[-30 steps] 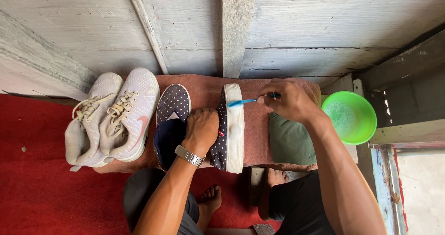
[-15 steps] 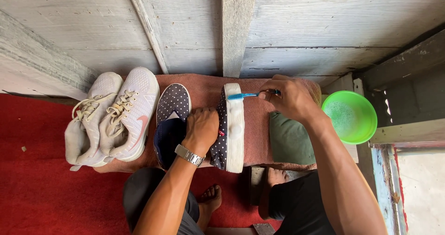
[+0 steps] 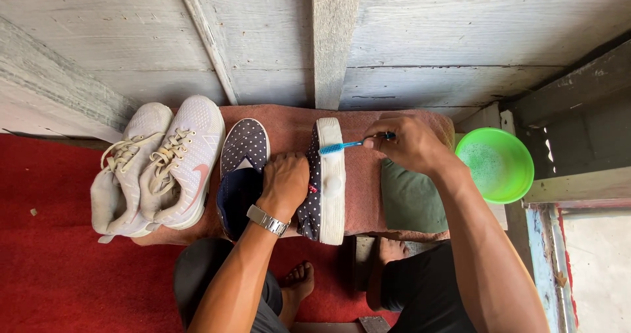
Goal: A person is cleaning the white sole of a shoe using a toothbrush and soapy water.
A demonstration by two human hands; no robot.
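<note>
My left hand (image 3: pixel 284 183) grips a navy dotted slip-on shoe (image 3: pixel 321 182) turned on its side, its white sole facing right. My right hand (image 3: pixel 409 142) holds a blue toothbrush (image 3: pixel 348 145) whose bristles rest on the white sole near the toe end. The matching dotted shoe (image 3: pixel 242 169) lies flat just left of my left hand. Both shoes rest on a reddish-brown cloth (image 3: pixel 368 175).
A pair of white laced sneakers (image 3: pixel 158 165) sits at the left on the cloth's edge. A green plastic bowl (image 3: pixel 495 164) with soapy water stands at the right. A grey-green cloth (image 3: pixel 407 198) lies under my right forearm. Red carpet (image 3: pixel 59 267) covers the floor; a wooden wall stands behind.
The toothbrush has shifted slightly along the toe end of the white sole, and my right hand moved a little with it. My left hand keeps its hold on the shoe.
</note>
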